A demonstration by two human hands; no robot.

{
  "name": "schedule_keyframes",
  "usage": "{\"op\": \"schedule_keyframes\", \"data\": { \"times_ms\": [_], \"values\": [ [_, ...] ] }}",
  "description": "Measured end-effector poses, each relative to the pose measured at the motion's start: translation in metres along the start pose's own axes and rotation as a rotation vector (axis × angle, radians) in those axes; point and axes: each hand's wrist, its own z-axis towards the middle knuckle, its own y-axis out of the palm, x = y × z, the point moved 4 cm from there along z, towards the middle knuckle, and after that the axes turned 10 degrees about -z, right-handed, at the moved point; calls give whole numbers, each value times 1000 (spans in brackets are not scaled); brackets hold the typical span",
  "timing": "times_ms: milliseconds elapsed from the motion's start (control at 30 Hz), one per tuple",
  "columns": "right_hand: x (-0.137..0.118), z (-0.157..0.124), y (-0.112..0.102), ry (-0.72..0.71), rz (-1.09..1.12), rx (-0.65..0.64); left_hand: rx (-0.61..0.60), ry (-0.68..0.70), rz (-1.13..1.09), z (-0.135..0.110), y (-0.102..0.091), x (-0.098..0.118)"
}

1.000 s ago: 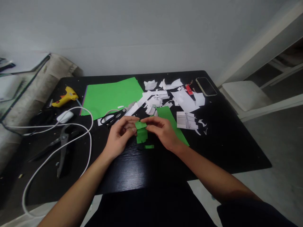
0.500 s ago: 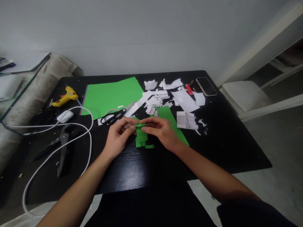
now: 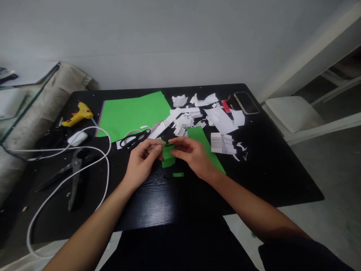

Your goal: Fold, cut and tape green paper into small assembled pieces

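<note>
A small cut green paper piece (image 3: 168, 156) is pinched between both my hands just above the black table (image 3: 267, 165). My left hand (image 3: 141, 162) grips its left edge with closed fingers. My right hand (image 3: 191, 155) holds the right edge between thumb and fingers. A tiny green scrap (image 3: 178, 174) lies on the table just below them. A green paper strip (image 3: 208, 148) lies under and behind my right hand. Black scissors (image 3: 135, 139) lie just beyond my left hand.
A large green sheet (image 3: 132, 113) and several white paper scraps (image 3: 203, 116) cover the table's far half. A phone (image 3: 246, 102) sits at the far right. A yellow glue gun (image 3: 77, 114), white cable (image 3: 93, 158) and pliers (image 3: 73, 175) lie to the left. A white chair (image 3: 293, 113) stands at right.
The green piece has been folded or turned up between my fingers and now looks shorter. Both hands stayed in nearly the same place.
</note>
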Motion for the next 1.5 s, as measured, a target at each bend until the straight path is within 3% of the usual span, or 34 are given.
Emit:
{"op": "schedule_keyframes", "data": {
  "times_ms": [433,867,1000,1267,1500],
  "values": [
    [4,1,-1,40,33,26,-16,41,38,-2,1,6],
    [-9,-5,4,-93,-93,-66,132,36,0,0,-3,-1],
    [-9,-5,2,-37,-16,4,122,68,-8,-2,0,-1],
    [-7,2,-1,-44,-122,24,10,89,4,-2,3,5],
    [-13,-3,-2,-3,-110,8,1,70,63,-2,-2,5]
  ]
}}
